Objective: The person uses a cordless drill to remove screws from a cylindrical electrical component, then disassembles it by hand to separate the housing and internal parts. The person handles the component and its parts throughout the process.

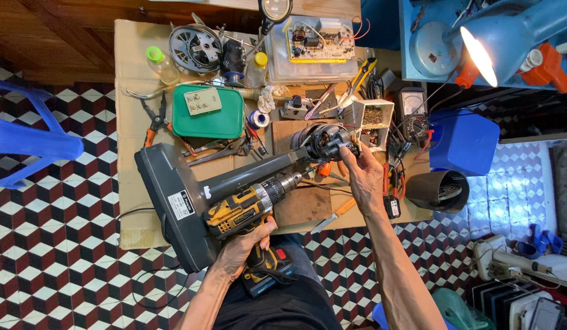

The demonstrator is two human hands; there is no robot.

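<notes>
Gripping w/ 2 hands: left hand (240,244) clenched on 1 yellow drill (246,208), right hand (364,174) grasping 1 fan motor (326,142).

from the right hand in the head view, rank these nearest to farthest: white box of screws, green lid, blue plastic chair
1. white box of screws: just above the right hand, right of the motor.
2. green lid: up and to the left, on the cardboard.
3. blue plastic chair: far left edge, on the tiled floor.
</notes>
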